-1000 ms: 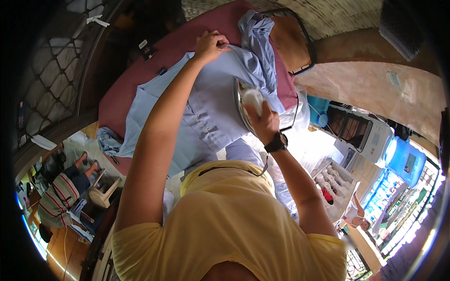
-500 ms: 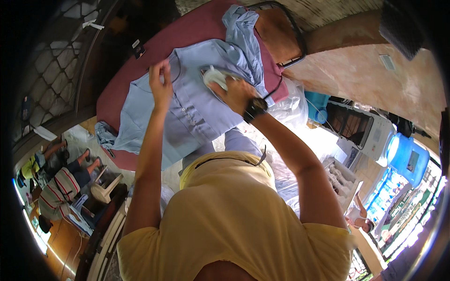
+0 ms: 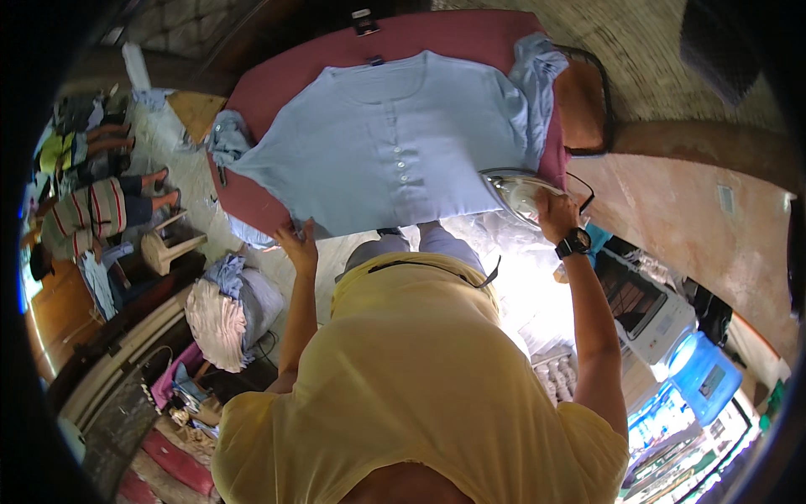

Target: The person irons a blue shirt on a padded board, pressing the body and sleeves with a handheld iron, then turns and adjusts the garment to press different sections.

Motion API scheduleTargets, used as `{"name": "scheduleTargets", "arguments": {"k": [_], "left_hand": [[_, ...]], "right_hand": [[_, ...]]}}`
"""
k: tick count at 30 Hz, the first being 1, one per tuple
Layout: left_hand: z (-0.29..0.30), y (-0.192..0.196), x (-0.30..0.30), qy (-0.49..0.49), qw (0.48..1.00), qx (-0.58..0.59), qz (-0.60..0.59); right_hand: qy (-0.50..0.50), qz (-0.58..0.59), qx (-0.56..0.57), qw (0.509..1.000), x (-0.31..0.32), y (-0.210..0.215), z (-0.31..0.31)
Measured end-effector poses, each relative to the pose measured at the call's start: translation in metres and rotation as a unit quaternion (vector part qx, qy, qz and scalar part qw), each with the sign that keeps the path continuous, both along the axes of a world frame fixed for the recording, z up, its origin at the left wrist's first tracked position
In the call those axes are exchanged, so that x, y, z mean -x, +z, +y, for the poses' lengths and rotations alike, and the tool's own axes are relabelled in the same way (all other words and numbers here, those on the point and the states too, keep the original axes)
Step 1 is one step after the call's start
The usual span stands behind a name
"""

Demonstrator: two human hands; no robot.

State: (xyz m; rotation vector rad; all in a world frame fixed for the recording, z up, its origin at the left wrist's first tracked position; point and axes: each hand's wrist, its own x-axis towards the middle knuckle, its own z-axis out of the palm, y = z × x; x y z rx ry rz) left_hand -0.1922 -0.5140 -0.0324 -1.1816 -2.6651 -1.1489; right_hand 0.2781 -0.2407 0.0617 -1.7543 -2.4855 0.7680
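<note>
A light blue buttoned shirt [image 3: 361, 134] lies spread, front side up, over a maroon padded board [image 3: 327, 50]. At its lower left corner my left hand [image 3: 298, 248] has the hem between thumb and fingers. My right hand [image 3: 556, 217] is closed around the handle of a clothes iron [image 3: 520, 197], which sits by the shirt's lower right edge. A black watch [image 3: 574, 243] is on the right wrist. One sleeve [image 3: 537, 71] bunches at the board's right end, and the other [image 3: 228, 137] hangs crumpled at the left.
A dark small tag [image 3: 363, 23] lies at the board's far edge. A brown-seated chair [image 3: 583, 105] stands right of it. At left are a wooden stool [image 3: 168, 248], a bundle of clothes [image 3: 220, 315] and seated people. A blue water jug [image 3: 705, 378] stands at lower right.
My right hand and the iron moved from the shirt's chest to its lower right edge. My left hand came down from the collar to the lower left hem. The view has turned.
</note>
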Motion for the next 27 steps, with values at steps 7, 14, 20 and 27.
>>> {"name": "scheduleTargets", "arguments": {"k": [7, 14, 20, 27], "left_hand": [[-0.013, -0.008, 0.019, 0.018, 0.988, 0.022, -0.155], [-0.001, 0.014, 0.040, -0.121, 0.946, -0.131, -0.269], [-0.029, 0.011, 0.060, -0.071, 0.963, -0.085, -0.244], [-0.032, 0.020, 0.096, 0.095, 0.965, -0.172, -0.173]], "right_hand": [[0.045, 0.190, 0.063, 0.979, 0.089, 0.035, -0.028], [0.190, 0.186, 0.085, 0.960, 0.277, 0.042, -0.095], [0.271, 0.124, 0.077, 0.951, 0.350, 0.019, -0.145], [0.346, 0.101, 0.063, 0.931, 0.424, 0.023, -0.178]]}}
